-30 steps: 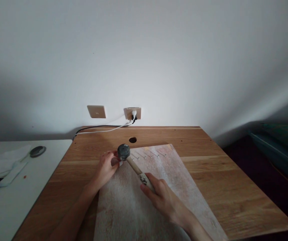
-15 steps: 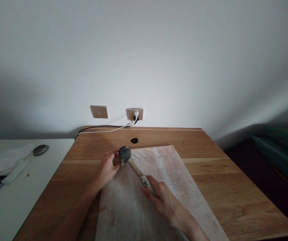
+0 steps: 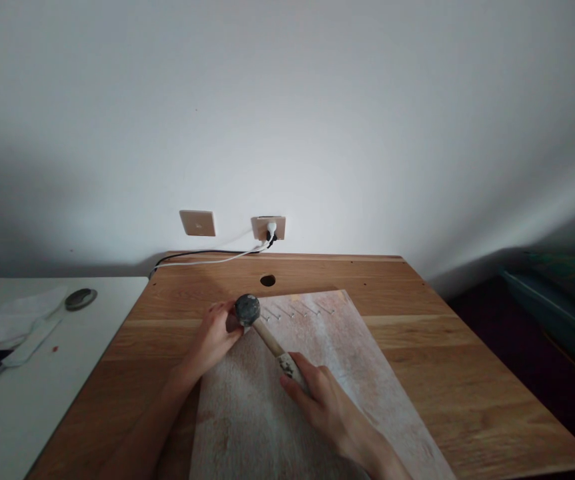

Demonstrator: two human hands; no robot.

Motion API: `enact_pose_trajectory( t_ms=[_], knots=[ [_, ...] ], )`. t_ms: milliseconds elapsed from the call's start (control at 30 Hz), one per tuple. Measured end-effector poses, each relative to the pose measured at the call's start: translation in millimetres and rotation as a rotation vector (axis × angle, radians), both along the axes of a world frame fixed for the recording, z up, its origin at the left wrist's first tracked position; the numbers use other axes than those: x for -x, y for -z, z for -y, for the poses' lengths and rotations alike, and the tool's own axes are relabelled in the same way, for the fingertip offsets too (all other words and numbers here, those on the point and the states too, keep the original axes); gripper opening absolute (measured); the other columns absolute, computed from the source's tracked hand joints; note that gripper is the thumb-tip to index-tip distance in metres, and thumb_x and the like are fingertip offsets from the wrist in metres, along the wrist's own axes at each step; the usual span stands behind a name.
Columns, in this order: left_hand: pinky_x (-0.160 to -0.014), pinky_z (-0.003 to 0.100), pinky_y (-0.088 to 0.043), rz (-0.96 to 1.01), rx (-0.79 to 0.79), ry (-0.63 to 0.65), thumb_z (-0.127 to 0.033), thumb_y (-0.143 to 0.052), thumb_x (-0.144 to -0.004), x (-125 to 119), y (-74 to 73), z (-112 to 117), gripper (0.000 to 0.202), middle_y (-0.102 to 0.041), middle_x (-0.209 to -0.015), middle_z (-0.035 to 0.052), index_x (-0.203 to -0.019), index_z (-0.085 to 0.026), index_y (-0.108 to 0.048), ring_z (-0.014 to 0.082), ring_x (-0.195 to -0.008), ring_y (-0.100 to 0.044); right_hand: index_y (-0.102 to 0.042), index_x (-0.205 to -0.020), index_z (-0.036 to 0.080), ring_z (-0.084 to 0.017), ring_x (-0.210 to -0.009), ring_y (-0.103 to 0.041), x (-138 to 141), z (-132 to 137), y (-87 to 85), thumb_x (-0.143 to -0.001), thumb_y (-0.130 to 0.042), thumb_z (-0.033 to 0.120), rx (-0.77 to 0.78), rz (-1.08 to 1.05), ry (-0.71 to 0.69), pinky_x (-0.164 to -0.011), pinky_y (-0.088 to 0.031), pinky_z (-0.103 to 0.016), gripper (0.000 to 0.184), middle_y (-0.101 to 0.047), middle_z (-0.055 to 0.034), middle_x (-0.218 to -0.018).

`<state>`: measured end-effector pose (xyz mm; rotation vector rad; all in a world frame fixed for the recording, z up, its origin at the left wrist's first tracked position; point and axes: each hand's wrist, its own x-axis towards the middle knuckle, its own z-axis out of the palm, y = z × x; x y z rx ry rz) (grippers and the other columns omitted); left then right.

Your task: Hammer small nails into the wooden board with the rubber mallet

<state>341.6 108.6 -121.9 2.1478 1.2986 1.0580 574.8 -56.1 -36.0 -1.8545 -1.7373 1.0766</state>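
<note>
My right hand [image 3: 320, 393] is wrapped round the handle of a mallet [image 3: 270, 339] with a dark round head and a pale handle. The head is over the far left corner of a worn, whitish-red board [image 3: 267, 400]. My left hand [image 3: 215, 335] is at that same corner, its fingers closed behind the mallet head. What they pinch, if anything, is hidden by the head. Just right of the head, a row of several thin nails [image 3: 305, 315] stands along the board's far edge.
Under the board is a wooden desk [image 3: 417, 360] with a cable hole [image 3: 268, 281]. Cables [image 3: 207, 261] run along the wall to a socket [image 3: 268, 228]. On the left, a white table [image 3: 27, 413] holds a grey round cap [image 3: 81, 299] and papers [image 3: 22, 313].
The mallet head has shifted very slightly left and down, with my right hand moving along. My left hand stays at the board's corner.
</note>
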Motion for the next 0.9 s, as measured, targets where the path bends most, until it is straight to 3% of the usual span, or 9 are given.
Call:
enact_pose_trajectory(
  t_ms=[400,600,900],
  knots=[
    [-0.104,0.050,-0.051,-0.034,-0.066,-0.024,-0.003,-0.070,-0.070,3,9.3,1,0.050,-0.075,-0.115,0.0097,-0.117,-0.021,-0.069,0.0319,-0.114,-0.067,-0.058,-0.140,0.017,-0.031,-0.107,-0.067,-2,-2,0.5,-0.105,-0.043,0.049,0.040,-0.002,-0.034,-0.097,-0.048,-0.042,0.049,-0.069,-0.0136,-0.104],
    [-0.101,0.049,-0.052,-0.048,-0.071,0.004,-0.003,-0.072,-0.069,1,3.9,1,0.051,-0.076,-0.112,0.0088,-0.116,-0.022,-0.070,0.0320,-0.110,-0.069,-0.056,-0.141,0.018,-0.031,-0.108,-0.066,-3,-1,-4.8,-0.106,-0.042,0.048,0.039,-0.004,-0.049,-0.096,-0.046,-0.041,0.048,-0.069,-0.0125,-0.104],
    [-0.093,0.043,-0.054,-0.049,-0.078,-0.006,-0.003,-0.066,-0.072,0,4.5,-1,0.035,-0.076,-0.097,0.0067,-0.102,-0.021,-0.071,0.0271,-0.097,-0.069,-0.064,-0.124,0.022,-0.027,-0.096,-0.068,0,-4,-9.1,-0.106,-0.043,0.049,0.031,-0.072,-0.032,-0.082,-0.046,-0.034,0.039,-0.070,-0.0056,-0.090]
  ],
)
